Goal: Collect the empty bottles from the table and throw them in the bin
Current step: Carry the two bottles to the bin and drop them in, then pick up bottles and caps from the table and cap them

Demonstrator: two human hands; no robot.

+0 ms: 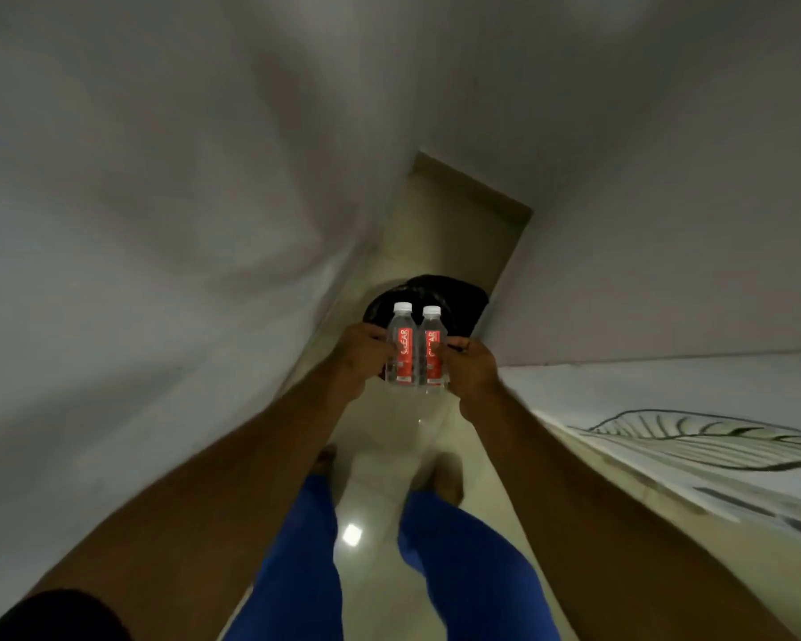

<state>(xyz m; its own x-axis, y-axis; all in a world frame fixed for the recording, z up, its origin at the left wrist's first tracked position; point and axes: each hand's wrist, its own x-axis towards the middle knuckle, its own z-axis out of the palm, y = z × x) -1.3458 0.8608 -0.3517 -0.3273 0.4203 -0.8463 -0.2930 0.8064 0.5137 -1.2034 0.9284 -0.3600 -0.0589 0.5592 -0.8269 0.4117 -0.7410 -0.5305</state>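
Two clear plastic bottles with red labels and white caps stand upright side by side in my hands. My left hand (pixel 360 358) grips the left bottle (pixel 401 347). My right hand (pixel 470 367) grips the right bottle (pixel 432 351). Both bottles hang in front of a bin lined with a black bag (pixel 454 296), which stands on the floor just beyond them. The bottles and my hands hide the bin's near rim.
A narrow strip of pale glossy floor (pixel 375 460) runs between a white wall (pixel 158 224) on the left and a white wall (pixel 667 247) on the right. A white surface with a black leaf pattern (pixel 713 441) lies at the right. My legs in blue trousers (pixel 458 548) stand below.
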